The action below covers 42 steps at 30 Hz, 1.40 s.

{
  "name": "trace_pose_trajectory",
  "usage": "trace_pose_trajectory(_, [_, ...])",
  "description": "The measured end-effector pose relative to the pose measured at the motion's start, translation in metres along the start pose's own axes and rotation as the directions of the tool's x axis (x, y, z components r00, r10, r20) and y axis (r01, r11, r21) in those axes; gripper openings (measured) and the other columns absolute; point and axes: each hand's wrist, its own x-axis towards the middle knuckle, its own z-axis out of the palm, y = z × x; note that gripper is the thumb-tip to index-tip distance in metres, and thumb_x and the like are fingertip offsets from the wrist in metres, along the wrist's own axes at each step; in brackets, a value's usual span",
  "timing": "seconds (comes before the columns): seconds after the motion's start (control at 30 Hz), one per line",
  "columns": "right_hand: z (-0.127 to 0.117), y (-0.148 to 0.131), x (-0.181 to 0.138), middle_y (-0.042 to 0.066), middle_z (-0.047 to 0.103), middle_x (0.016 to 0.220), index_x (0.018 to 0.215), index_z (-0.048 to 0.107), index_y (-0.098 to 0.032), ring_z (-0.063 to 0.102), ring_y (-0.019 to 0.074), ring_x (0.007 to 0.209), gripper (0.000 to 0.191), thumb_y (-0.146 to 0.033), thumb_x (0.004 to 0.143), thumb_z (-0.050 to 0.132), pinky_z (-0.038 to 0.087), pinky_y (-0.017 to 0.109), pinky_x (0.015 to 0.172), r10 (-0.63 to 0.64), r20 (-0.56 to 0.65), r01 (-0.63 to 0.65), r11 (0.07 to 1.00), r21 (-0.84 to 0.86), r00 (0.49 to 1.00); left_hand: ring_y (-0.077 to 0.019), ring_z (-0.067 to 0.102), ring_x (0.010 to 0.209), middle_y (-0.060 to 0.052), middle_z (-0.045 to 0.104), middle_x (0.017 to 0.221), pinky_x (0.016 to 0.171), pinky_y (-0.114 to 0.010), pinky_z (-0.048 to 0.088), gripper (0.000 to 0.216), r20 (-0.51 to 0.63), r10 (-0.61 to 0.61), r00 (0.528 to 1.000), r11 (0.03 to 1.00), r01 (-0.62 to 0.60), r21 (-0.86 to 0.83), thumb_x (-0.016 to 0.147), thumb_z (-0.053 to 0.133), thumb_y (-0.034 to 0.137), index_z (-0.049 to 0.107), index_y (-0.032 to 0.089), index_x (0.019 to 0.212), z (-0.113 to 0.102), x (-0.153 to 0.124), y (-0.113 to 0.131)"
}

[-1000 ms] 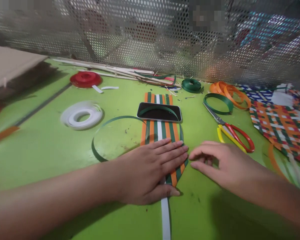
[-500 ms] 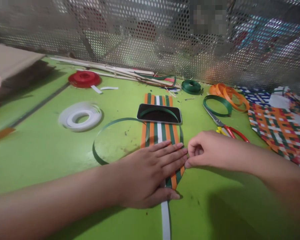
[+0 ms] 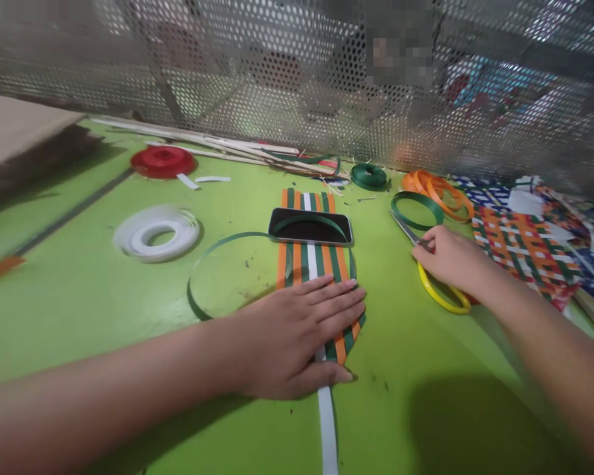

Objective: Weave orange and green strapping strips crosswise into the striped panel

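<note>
My left hand [image 3: 301, 330] lies flat, fingers stretched out, across a row of orange, green and white strips [image 3: 297, 264]. A long white strip [image 3: 328, 429] runs out from under it toward me. Across the far part of the strips rests a black-screened phone [image 3: 311, 226]. A thin green strip [image 3: 193, 300] curves in a loop to the left of my hand. To the right, my right hand [image 3: 443, 254] has its fingers closed around the pivot area of a pair of scissors [image 3: 438, 293], whose yellow handle shows below; the other handle is mostly hidden.
A white roll [image 3: 158, 234] and a red roll [image 3: 163, 160] lie on the left. At the back are thin sticks [image 3: 257, 148] and a green coil [image 3: 369, 175]. Orange coils [image 3: 435, 191], a green ring [image 3: 417, 210] and woven pieces [image 3: 525, 247] sit right. A perforated metal panel [image 3: 277, 79] stands behind.
My right hand has moved from the strips' right edge, away to the right, and taken hold of the scissors. My left hand stays flat on the strips. The view has shifted slightly.
</note>
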Motion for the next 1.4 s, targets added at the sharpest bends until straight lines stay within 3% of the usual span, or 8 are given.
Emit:
trace_pose_trajectory(0.13, [-0.016,-0.001,-0.009,0.010,0.075,0.099,0.107,0.066,-0.020,0.070,0.0301,0.095,0.023,-0.041,0.098,0.067,0.053,0.045,0.086,-0.063,-0.017,0.064,0.988,0.142,0.998,-0.0272,0.015,0.168,-0.011,0.017,0.178,0.140,-0.042,0.003,0.080,0.002,-0.005,1.000,1.000,0.005,-0.009,0.113,0.035,0.064,0.031,0.010,0.172,-0.001,-0.001,0.001])
trace_pose_trajectory(0.3, [-0.040,-0.015,-0.048,0.010,0.073,0.115,0.124,0.061,-0.028,0.070,0.0283,0.107,0.032,-0.050,0.103,0.051,0.054,0.041,0.092,-0.205,-0.122,0.238,0.850,0.471,0.971,-0.0279,0.016,0.168,-0.011,0.018,0.178,0.140,-0.042,0.005,0.079,-0.010,0.001,1.000,1.000,-0.001,-0.008,0.113,0.036,0.063,0.032,0.011,0.172,-0.001,-0.001,0.000])
trace_pose_trajectory(0.33, [-0.042,-0.022,-0.058,0.007,0.072,0.114,0.127,0.061,-0.030,0.069,0.0253,0.106,0.033,-0.050,0.106,0.045,0.055,0.038,0.091,-0.230,-0.129,0.262,0.777,0.572,0.964,-0.0276,0.015,0.168,-0.011,0.017,0.179,0.140,-0.042,0.003,0.079,-0.005,-0.001,1.000,1.000,0.001,-0.006,0.113,0.035,0.063,0.031,0.011,0.172,-0.001,-0.001,0.001])
trace_pose_trajectory(0.43, [-0.041,-0.050,-0.085,0.002,0.060,0.087,0.118,0.072,-0.028,0.063,0.0199,0.083,0.023,-0.031,0.101,0.057,0.053,0.034,0.078,-0.220,-0.048,0.078,0.130,0.988,0.974,-0.0280,0.013,0.168,-0.012,0.015,0.179,0.139,-0.043,0.002,0.079,0.028,-0.010,1.000,1.000,0.010,-0.001,0.114,0.034,0.062,0.029,0.009,0.172,-0.002,0.000,0.001])
trace_pose_trajectory(0.5, [-0.039,-0.069,-0.099,-0.001,0.047,0.074,0.108,0.075,-0.024,0.050,0.0155,0.070,0.016,-0.031,0.104,0.060,0.048,0.031,0.069,-0.206,-0.078,0.066,-0.065,0.996,0.975,-0.0290,0.014,0.168,-0.013,0.016,0.178,0.139,-0.044,0.003,0.079,0.037,-0.006,0.999,1.000,0.005,0.008,0.114,0.034,0.062,0.030,0.008,0.172,-0.003,0.000,0.002])
trace_pose_trajectory(0.6, [-0.036,-0.090,-0.111,-0.005,0.034,0.064,0.090,0.067,-0.022,0.036,0.0138,0.059,0.026,-0.035,0.109,0.056,0.037,0.032,0.059,-0.223,-0.189,0.148,-0.189,0.971,0.956,-0.0290,0.015,0.168,-0.014,0.018,0.178,0.139,-0.044,0.002,0.079,0.025,0.004,1.000,1.000,-0.004,0.024,0.113,0.035,0.062,0.034,0.007,0.171,-0.002,0.001,0.001])
trace_pose_trajectory(0.9, [-0.030,-0.104,-0.114,-0.006,0.030,0.057,0.077,0.053,-0.023,0.028,0.0133,0.052,0.034,-0.031,0.110,0.051,0.028,0.034,0.053,-0.086,-0.288,0.257,-0.261,0.930,0.954,-0.0311,0.016,0.168,-0.023,0.020,0.177,0.139,-0.044,0.006,0.090,0.022,-0.019,1.000,0.997,0.017,0.073,0.112,0.035,0.064,0.019,-0.002,0.172,-0.002,0.002,0.003])
trace_pose_trajectory(1.4, [-0.030,-0.121,-0.117,-0.008,0.037,0.058,0.079,0.049,-0.026,0.034,0.0133,0.049,0.029,-0.019,0.106,0.057,0.035,0.032,0.050,0.033,-0.378,0.379,-0.079,0.922,0.925,-0.0314,0.018,0.168,-0.024,0.024,0.176,0.139,-0.045,0.008,0.087,-0.001,-0.005,1.000,0.997,0.005,0.080,0.113,0.035,0.062,0.021,-0.002,0.172,0.001,0.001,0.004])
